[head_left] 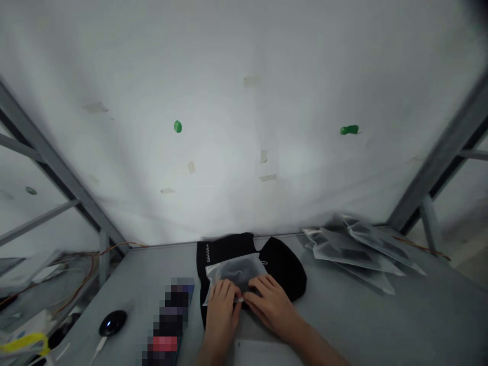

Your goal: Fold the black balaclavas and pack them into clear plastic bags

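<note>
The left hand (224,305) and right hand (270,304) hold the cloudy plastic bag (240,268) by its near side, over the black cloth (292,272). Hard tugs could rip the cloudy plastic bag.

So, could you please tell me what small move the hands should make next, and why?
Probably the left hand should hold the frosted bag steady while the right hand works along its near edge: the fingers of both hands are close together at that edge, and the bag lies on the black fabric piece, where it might slip.
</note>
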Motion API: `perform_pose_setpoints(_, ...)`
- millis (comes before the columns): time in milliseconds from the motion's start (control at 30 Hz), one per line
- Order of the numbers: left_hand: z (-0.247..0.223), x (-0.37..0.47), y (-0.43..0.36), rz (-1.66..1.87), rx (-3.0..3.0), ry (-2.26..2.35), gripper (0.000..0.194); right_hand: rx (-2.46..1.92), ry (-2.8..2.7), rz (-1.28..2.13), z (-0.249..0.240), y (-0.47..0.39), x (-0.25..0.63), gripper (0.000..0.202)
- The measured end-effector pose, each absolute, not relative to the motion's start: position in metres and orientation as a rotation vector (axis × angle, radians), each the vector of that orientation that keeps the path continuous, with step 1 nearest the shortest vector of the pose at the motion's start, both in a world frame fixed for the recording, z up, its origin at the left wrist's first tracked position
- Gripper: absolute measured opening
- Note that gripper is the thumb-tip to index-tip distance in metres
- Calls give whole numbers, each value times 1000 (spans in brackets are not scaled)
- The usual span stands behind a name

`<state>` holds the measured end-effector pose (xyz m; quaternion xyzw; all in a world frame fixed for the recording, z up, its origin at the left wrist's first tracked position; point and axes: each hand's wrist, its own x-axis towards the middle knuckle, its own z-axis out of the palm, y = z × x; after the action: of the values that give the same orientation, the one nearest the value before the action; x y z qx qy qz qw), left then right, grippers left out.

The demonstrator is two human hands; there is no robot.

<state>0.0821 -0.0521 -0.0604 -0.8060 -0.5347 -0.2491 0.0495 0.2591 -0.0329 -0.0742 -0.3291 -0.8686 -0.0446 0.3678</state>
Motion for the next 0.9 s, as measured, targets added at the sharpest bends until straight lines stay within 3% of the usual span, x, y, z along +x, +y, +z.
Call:
perform_pose_setpoints(333, -58, 65, -54, -917, -2578, -1480, 8, -879, -2208, -69, -70, -30, 266, 13)
perform_pose_setpoints(467, -56, 65, -57, -856, -2618, -1444, 11, -821, -2230, -66, -70, -33, 257, 10)
perform_pose_setpoints(600, -53, 63, -57, -850, -2606, -1427, 14, -787, -2235, -124, -70, -31, 257, 20)
perform_pose_setpoints(900, -55, 57, -55, -963, -2558, -1408, 15, -971, -2225, -235, -69, -23, 322, 24)
